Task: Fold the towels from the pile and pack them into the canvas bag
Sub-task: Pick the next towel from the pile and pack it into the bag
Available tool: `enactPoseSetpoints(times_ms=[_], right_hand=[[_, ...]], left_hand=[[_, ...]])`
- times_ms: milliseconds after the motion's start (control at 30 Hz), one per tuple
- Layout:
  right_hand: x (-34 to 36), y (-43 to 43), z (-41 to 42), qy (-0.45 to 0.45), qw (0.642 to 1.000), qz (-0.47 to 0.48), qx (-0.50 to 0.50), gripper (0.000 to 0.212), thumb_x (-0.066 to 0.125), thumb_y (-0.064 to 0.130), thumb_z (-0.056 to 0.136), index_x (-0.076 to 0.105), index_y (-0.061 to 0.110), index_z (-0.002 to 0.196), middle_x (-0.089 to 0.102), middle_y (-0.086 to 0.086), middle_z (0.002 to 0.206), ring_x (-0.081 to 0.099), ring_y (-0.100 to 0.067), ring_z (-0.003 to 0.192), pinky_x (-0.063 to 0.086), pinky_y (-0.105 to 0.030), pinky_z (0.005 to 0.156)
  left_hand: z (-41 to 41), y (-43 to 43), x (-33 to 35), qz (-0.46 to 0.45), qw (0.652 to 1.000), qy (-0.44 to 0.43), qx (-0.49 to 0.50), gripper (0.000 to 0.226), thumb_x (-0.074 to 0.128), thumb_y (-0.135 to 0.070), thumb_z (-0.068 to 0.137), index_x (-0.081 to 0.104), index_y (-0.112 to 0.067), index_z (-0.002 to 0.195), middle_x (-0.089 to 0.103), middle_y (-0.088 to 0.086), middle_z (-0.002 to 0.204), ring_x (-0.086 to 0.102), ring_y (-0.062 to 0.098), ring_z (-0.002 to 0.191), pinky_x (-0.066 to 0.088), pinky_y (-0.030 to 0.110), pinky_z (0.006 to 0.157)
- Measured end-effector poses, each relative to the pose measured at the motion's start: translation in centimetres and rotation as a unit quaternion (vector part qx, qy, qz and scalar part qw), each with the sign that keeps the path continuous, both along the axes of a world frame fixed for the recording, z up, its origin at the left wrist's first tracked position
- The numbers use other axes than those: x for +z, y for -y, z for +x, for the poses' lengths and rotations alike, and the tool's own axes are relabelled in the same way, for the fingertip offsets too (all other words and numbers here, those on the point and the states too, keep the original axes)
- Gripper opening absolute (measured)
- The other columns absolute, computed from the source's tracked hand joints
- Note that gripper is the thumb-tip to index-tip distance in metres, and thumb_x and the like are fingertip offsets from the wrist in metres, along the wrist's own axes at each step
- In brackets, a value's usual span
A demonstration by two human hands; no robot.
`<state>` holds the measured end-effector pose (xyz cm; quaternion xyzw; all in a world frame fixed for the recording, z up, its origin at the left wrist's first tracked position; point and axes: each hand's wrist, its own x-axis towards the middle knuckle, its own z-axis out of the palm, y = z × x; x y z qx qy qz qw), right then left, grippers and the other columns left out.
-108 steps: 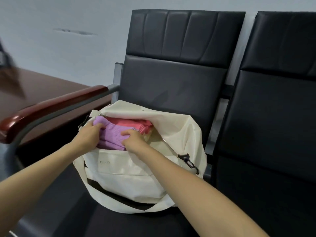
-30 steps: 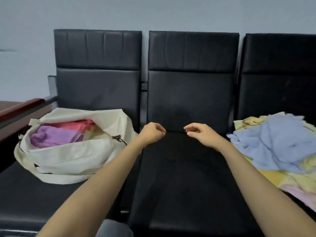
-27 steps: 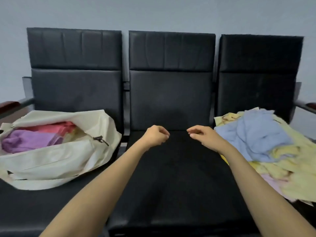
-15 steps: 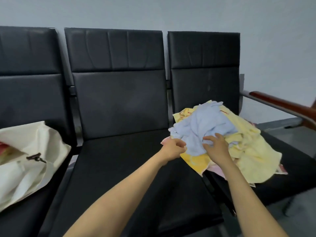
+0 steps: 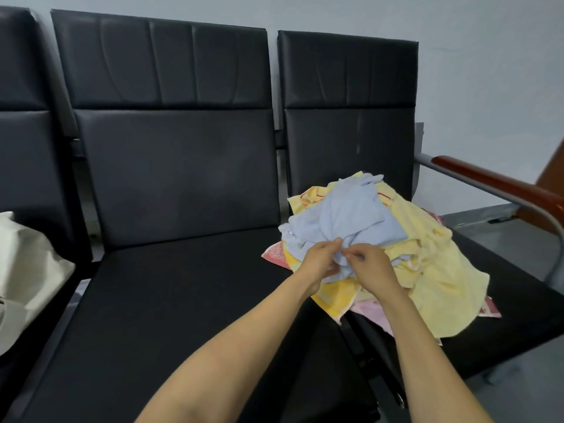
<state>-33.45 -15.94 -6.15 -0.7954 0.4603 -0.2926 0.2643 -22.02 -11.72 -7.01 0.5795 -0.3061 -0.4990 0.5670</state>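
Towels [image 5: 427,270] lie heaped on the right-hand seat [image 5: 515,303], spilling over its front-left corner. Our left hand [image 5: 320,261] and right hand [image 5: 374,268] both pinch the near edge of the topmost blue towel [image 5: 351,215], fingers curled into the cloth. Our canvas bag [image 5: 27,264] sits beyond the middle seat [image 5: 183,300].

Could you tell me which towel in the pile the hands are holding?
The light blue towel on top: left hand and right hand pinch its near edge; yellow towels lie beneath.
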Motion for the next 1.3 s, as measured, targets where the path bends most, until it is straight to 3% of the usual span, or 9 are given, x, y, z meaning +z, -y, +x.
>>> enactPoseSetpoints(times_ms=[267, 367, 467, 633, 767, 933, 1033, 1167, 1300], right_hand=[[0.6, -1.8, 1.7, 0.054, 0.997, -0.061, 0.015, 0.036, 0.054, 0.002, 0.090, 0.057, 0.015, 0.123, 0.050, -0.008, 0.128, 0.049, -0.022, 0.113, 0.037, -0.018, 0.088], [0.1, -2.8, 3.2, 0.003, 0.993, -0.092, 0.075, 0.064, 0.055, 0.004, 0.092, 0.032, 0.027, 0.147, 0.029, -0.001, 0.141, 0.033, -0.014, 0.122, 0.032, -0.026, 0.098], [-0.6, -5.1, 6.0, -0.048, 0.976, -0.050, 0.205, 0.028, 0.057, 0.019, 0.094, 0.056, 0.043, 0.108, 0.050, 0.005, 0.102, 0.047, -0.009, 0.086, 0.044, -0.029, 0.079], [-0.4, -13.3, 11.3, -0.168, 0.898, 0.092, 0.397, 0.025, 0.046, 0.014, 0.101, 0.056, 0.009, 0.123, 0.060, -0.016, 0.110, 0.057, -0.015, 0.095, 0.047, -0.018, 0.091], [0.3, -16.5, 14.0, -0.176, 0.811, 0.176, 0.529, 0.033, 0.061, 0.010, 0.093, 0.060, 0.022, 0.124, 0.058, 0.015, 0.101, 0.055, 0.003, 0.088, 0.044, -0.011, 0.083], [-1.8, -16.7, 15.9, -0.146, 0.916, 0.025, 0.373, 0.024, 0.061, 0.016, 0.089, 0.054, 0.018, 0.112, 0.052, 0.002, 0.112, 0.054, -0.016, 0.100, 0.048, -0.033, 0.091], [-2.4, -17.3, 16.8, -0.072, 0.923, 0.085, 0.368, 0.070, 0.074, 0.032, 0.081, 0.034, 0.024, 0.138, 0.028, 0.010, 0.129, 0.039, -0.010, 0.118, 0.040, -0.028, 0.098], [-2.4, -17.7, 18.4, -0.017, 0.937, 0.069, 0.341, 0.006, 0.058, 0.023, 0.092, 0.062, 0.025, 0.096, 0.060, 0.009, 0.098, 0.058, -0.016, 0.094, 0.049, -0.032, 0.081], [-1.8, -16.4, 18.3, 0.125, 0.946, 0.121, 0.273, 0.009, 0.055, 0.019, 0.097, 0.060, 0.016, 0.091, 0.061, 0.004, 0.083, 0.056, -0.015, 0.077, 0.046, -0.026, 0.069]], left_hand=[[4.4, -4.2, 1.9, -0.095, 0.968, -0.168, 0.162, 0.041, 0.048, -0.033, 0.099, 0.058, -0.004, 0.126, 0.063, 0.016, 0.123, 0.059, 0.031, 0.115, 0.050, 0.039, 0.088], [6.5, -7.6, 3.3, -0.120, 0.972, -0.153, 0.131, 0.035, 0.052, -0.036, 0.097, 0.069, -0.007, 0.108, 0.072, 0.012, 0.104, 0.066, 0.030, 0.099, 0.050, 0.042, 0.082], [8.2, -11.6, 4.4, -0.138, 0.975, -0.158, 0.067, 0.023, 0.055, -0.028, 0.095, 0.061, -0.015, 0.077, 0.063, -0.001, 0.071, 0.061, 0.012, 0.070, 0.048, 0.030, 0.078], [12.3, -18.5, 4.6, -0.115, 0.990, -0.009, 0.081, 0.020, 0.049, -0.025, 0.099, 0.061, -0.013, 0.087, 0.060, -0.002, 0.076, 0.058, 0.009, 0.072, 0.049, 0.023, 0.069], [16.3, -24.0, 4.0, -0.060, 0.987, 0.090, 0.115, 0.019, 0.055, -0.027, 0.096, 0.071, -0.016, 0.097, 0.068, 0.002, 0.094, 0.061, 0.015, 0.091, 0.048, 0.031, 0.086], [18.4, -29.0, 2.7, 0.008, 0.983, 0.176, 0.059, 0.020, 0.065, -0.025, 0.089, 0.072, -0.008, 0.097, 0.070, 0.003, 0.090, 0.063, 0.014, 0.086, 0.050, 0.023, 0.077], [18.2, -30.1, 1.9, -0.006, 0.988, 0.153, 0.034, 0.019, 0.063, -0.028, 0.088, 0.074, -0.013, 0.092, 0.069, 0.001, 0.088, 0.063, 0.013, 0.084, 0.049, 0.021, 0.076], [18.5, -30.5, 1.5, -0.056, 0.990, 0.120, 0.041, 0.032, 0.061, -0.030, 0.089, 0.071, -0.005, 0.106, 0.069, 0.007, 0.095, 0.064, 0.015, 0.087, 0.050, 0.024, 0.078], [20.2, -30.6, 1.9, -0.105, 0.977, 0.090, 0.165, 0.024, 0.060, -0.029, 0.090, 0.069, -0.007, 0.095, 0.065, 0.005, 0.087, 0.060, 0.013, 0.080, 0.049, 0.023, 0.074]])
